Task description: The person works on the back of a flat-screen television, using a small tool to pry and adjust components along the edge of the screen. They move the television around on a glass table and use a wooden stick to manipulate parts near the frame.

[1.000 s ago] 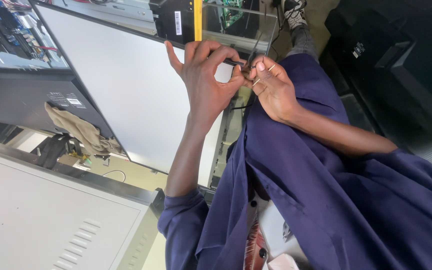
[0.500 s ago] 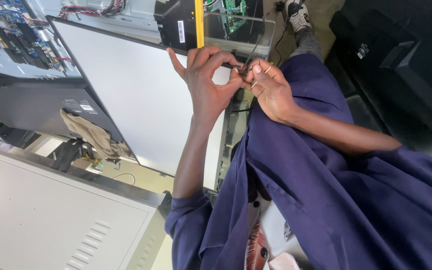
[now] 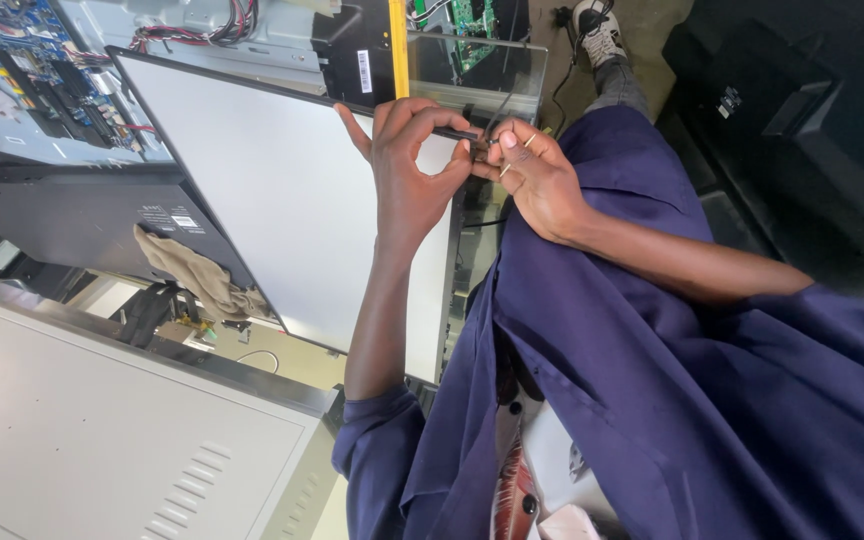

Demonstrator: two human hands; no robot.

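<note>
Head view: both hands' fingers [image 3: 464, 160] pinch thin black cable [image 3: 452, 133] over smooth white panel [image 3: 282, 200].

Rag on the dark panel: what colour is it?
Beige rag, clearest in the head view.

Bright even daylight; sharp focus; soft shadows; dark right corner

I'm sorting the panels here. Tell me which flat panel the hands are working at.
The white display panel in the middle: both the left hand and right hand pinch a thin black cable at its edge. The grey vented panel lies apart.
</note>
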